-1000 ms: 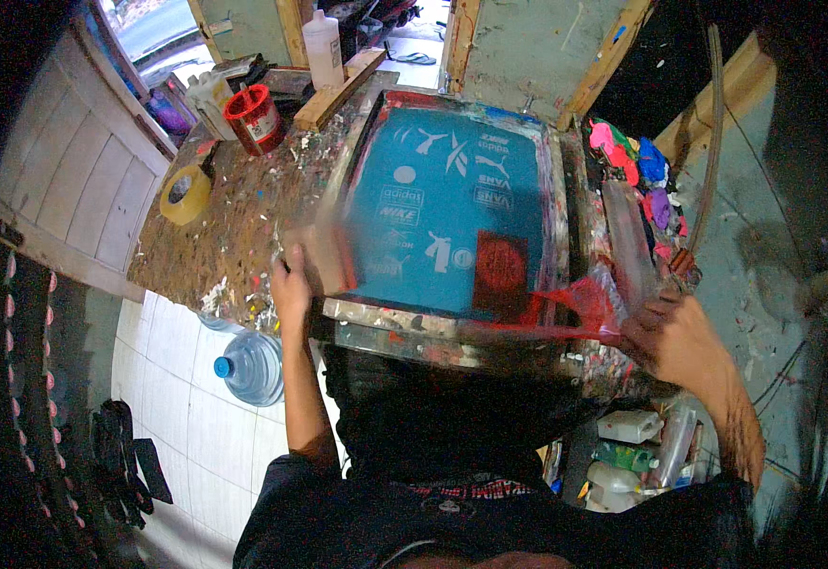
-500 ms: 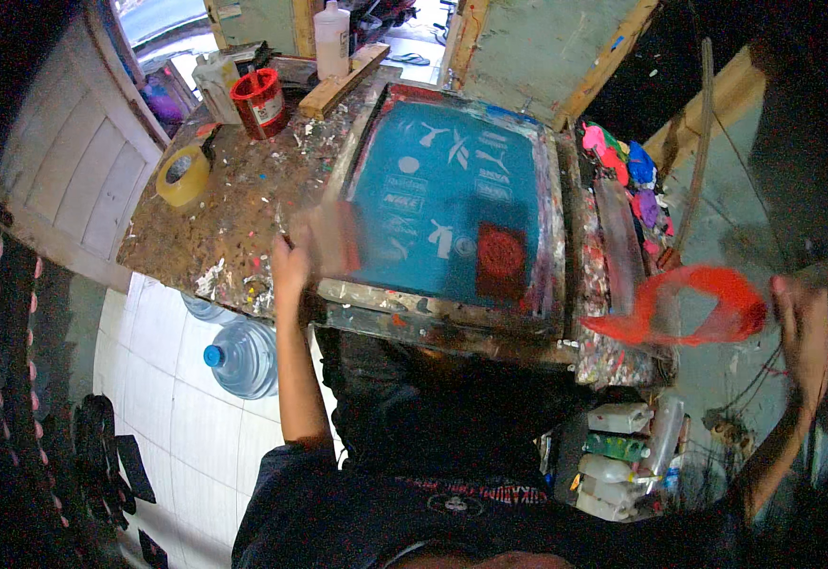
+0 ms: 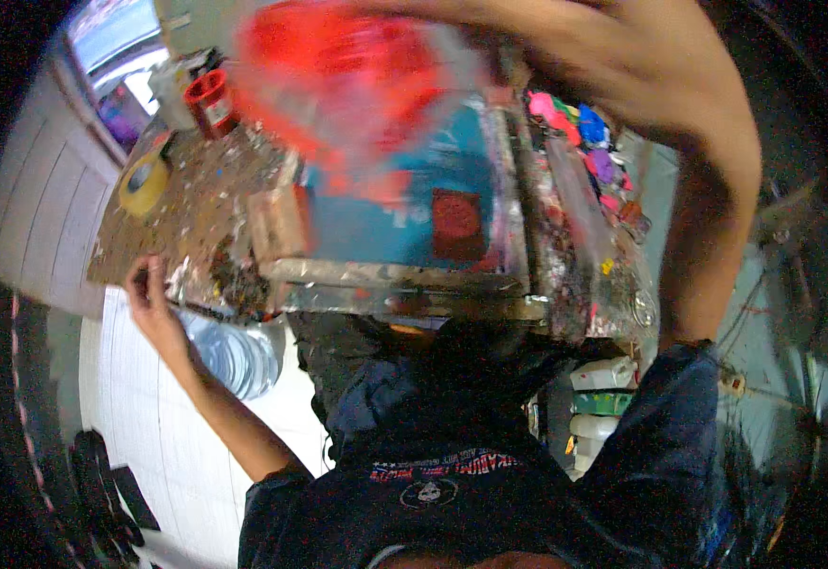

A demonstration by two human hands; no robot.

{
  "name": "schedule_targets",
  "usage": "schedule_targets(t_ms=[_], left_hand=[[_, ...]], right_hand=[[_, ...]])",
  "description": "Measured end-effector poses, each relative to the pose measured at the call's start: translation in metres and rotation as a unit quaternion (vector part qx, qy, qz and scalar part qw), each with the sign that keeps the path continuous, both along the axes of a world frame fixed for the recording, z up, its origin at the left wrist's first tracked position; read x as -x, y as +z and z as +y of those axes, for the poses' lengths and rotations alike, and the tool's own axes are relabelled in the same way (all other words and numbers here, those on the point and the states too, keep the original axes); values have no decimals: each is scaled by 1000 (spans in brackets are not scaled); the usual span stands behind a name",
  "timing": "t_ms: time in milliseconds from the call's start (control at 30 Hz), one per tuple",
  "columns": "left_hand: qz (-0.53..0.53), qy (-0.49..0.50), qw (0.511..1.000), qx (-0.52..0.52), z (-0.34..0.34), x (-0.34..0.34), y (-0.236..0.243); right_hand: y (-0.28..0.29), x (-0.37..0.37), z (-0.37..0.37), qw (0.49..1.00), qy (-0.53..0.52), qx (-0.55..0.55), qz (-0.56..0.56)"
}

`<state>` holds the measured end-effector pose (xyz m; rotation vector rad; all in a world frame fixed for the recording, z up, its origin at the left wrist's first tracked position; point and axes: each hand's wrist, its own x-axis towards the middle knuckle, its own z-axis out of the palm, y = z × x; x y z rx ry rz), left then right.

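Observation:
My right arm reaches up and across the far side, and my right hand point(image 3: 385, 8), blurred at the top edge, holds a red flexible piece point(image 3: 343, 71). This piece is smeared by motion and covers the far part of a blue-green printing screen point(image 3: 376, 228). A squeegee point(image 3: 276, 223) with a wooden grip and reddish blade rests at the screen's left edge. Off to its left, my left hand point(image 3: 151, 289) is empty, with fingers apart near the table's front edge. A dark red square patch point(image 3: 457, 225) shows on the screen's right half.
Yellowish tape point(image 3: 144, 185) and a red tub point(image 3: 211, 102) stand on the paint-spattered table point(image 3: 191, 213). Bright paint lumps point(image 3: 589, 133) line the right side. A large water bottle point(image 3: 238, 360) is on the floor below, and containers point(image 3: 603, 403) sit beneath the table's right side.
My left hand has let go of the squeegee and moved left. My right hand has swung from the far right up over the screen, carrying the red piece.

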<state>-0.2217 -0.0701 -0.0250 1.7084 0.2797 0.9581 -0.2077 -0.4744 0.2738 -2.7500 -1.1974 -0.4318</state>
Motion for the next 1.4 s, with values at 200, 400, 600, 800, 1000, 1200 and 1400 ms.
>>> schedule_targets(t_ms=[200, 400, 600, 800, 1000, 1200, 1400], left_hand=[[-134, 92, 947, -277, 6, 158, 170], [175, -37, 915, -362, -3, 223, 165], [284, -111, 933, -191, 19, 220, 35], [296, -108, 943, -110, 8, 184, -58], [317, -47, 946, -55, 19, 108, -164], [236, 21, 970, 48, 35, 18, -240], [341, 47, 937, -52, 35, -71, -293]], right_hand=[[-62, 3, 166, 953, 278, 65, 97], [-150, 60, 268, 888, 417, 110, 158], [-225, 66, 302, 849, 387, 216, 287], [-324, 40, 303, 858, 325, 199, 345], [-334, 30, 240, 882, 237, 37, 405], [-290, 27, 149, 891, 124, 37, 435], [-235, 36, 92, 855, -40, 40, 515]])
